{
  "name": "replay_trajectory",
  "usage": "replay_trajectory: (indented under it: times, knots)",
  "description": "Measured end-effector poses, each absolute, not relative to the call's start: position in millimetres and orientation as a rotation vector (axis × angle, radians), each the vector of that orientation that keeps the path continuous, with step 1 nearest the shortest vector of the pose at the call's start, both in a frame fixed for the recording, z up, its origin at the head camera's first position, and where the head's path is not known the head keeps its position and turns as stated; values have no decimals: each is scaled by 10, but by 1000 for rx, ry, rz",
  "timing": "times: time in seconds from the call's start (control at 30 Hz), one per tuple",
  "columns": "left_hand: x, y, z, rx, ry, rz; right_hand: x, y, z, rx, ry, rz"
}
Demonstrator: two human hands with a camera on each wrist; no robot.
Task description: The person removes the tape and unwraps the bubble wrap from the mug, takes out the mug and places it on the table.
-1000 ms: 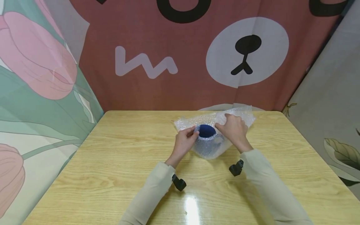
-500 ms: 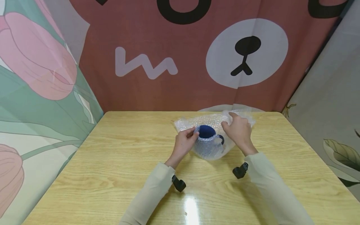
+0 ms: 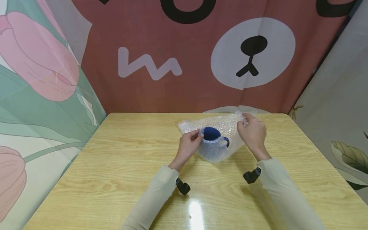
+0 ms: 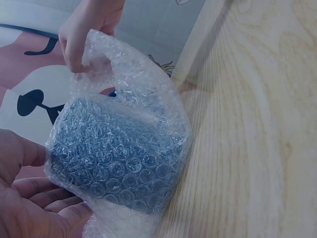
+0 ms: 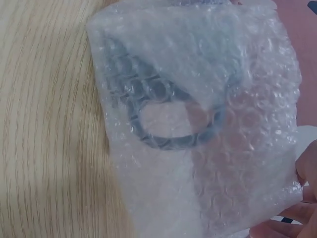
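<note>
A dark blue mug (image 3: 211, 133) stands upright on the table, its outside covered by clear bubble wrap (image 3: 230, 126). The mug's inside and part of its handle (image 3: 227, 141) show in the head view. At its left rim my left hand (image 3: 188, 145) pinches the wrap and the mug's edge between thumb and fingers. To the right of the mug, my right hand (image 3: 254, 135) pinches an upper edge of the wrap and holds it up. Through the sheet, the right wrist view shows the handle (image 5: 173, 142) dimly.
The wooden table (image 3: 123, 179) stretches around the mug on all sides. Behind its far edge hangs a brown printed cloth (image 3: 149, 95), with patterned cloths at left and right. Loose wrap lies behind the mug near the back edge.
My right hand has moved right and slightly back, drawing the wrap's edge away from the mug, and the handle has come into view. My left hand stays at the rim.
</note>
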State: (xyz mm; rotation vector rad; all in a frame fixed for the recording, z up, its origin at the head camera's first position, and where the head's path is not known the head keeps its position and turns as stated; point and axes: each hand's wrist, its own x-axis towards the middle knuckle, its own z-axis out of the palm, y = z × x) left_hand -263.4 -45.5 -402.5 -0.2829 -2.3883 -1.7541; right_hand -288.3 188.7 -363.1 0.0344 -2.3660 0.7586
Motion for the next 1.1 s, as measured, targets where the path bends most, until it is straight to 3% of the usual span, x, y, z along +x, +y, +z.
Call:
replay_trajectory:
  times: [1.1]
  knots:
    - [-2628, -450, -4021, -263, -2386, -1765, -2808, 2267, -3545, -211, -2190, 1067]
